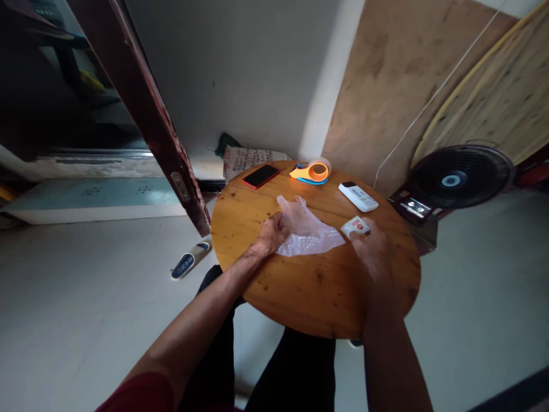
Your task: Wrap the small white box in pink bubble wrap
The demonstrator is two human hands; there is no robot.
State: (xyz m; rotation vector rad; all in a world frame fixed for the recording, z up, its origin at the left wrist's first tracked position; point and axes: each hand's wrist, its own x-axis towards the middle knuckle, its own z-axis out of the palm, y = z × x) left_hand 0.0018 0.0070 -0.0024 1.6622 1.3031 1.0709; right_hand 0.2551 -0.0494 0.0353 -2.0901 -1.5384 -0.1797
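Observation:
A crumpled, see-through plastic bag lies on the round wooden table. My left hand is closed on the bag's left edge, its fingers curled round the film. To the right, my right hand grips a small white box with a red mark on its face. The box is just off the bag's right corner, tilted in my fingers. Part of it is covered by my hand.
Toward the table's far side are a phone with a red edge, an orange tape dispenser and a white device. A black fan stands on the right, a door frame on the left. A slipper lies on the floor.

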